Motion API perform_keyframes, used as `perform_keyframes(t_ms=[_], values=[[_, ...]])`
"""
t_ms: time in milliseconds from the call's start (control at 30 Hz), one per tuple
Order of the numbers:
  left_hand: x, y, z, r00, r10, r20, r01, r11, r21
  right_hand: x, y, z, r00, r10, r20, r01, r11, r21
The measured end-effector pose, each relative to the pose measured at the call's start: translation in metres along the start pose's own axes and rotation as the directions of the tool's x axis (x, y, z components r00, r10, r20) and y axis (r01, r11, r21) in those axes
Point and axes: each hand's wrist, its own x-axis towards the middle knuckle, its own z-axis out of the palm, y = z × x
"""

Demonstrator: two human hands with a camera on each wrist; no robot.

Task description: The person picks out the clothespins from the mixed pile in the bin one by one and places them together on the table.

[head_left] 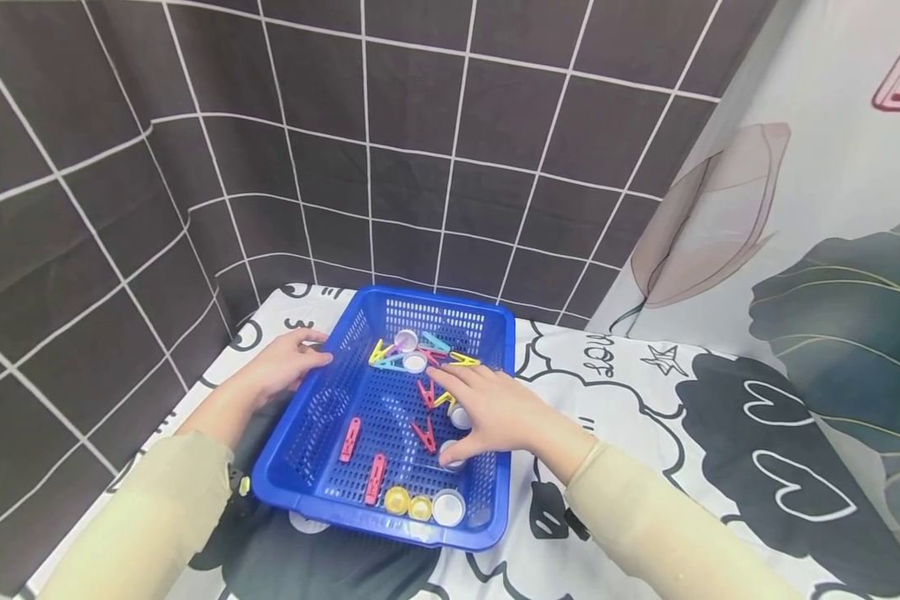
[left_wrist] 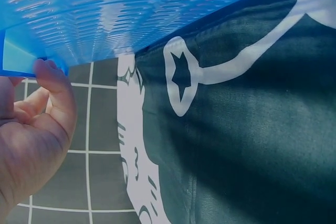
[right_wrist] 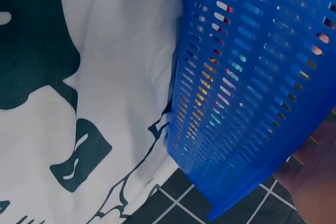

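A blue perforated plastic basket [head_left: 315,504] stands on the cloth, holding plastic clothespins and small round caps. At its left rim is my left hand [head_left: 288,362]; in the left wrist view the left hand [left_wrist: 39,135] has a fingertip hooked against the rim's lip. My right hand [head_left: 498,408] reaches over the right rim with its fingers spread, hiding part of the contents. Its thumb is by a white cap [head_left: 452,455], and its fingertips are near another white cap [head_left: 415,362]. Two pink clothespins [head_left: 350,440] lie apart on the basket floor.
Along the near wall inside sit two yellow caps [head_left: 397,500] and a white cap [head_left: 448,507]. Mixed clothespins, including a yellow one [head_left: 464,359] and red ones [head_left: 424,435], lie toward the far and right sides. A dark tile-patterned curtain [head_left: 412,175] hangs behind the printed cloth [head_left: 607,383].
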Motion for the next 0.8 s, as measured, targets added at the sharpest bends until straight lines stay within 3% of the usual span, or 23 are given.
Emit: perform_keyframes(t_ms=[600, 800], values=[[0.002, -0.002, -0.002, 1.000, 0.004, 0.006, -0.004, 1.000, -0.001, 0.010, -0.005, 0.008, 0.995, -0.029, 0.095, 0.019, 0.994, 0.106], [0.001, -0.001, -0.002, 1.000, 0.006, 0.014, -0.006, 1.000, -0.015, 0.014, -0.008, 0.013, 0.991, -0.033, 0.132, 0.021, 0.996, 0.087]])
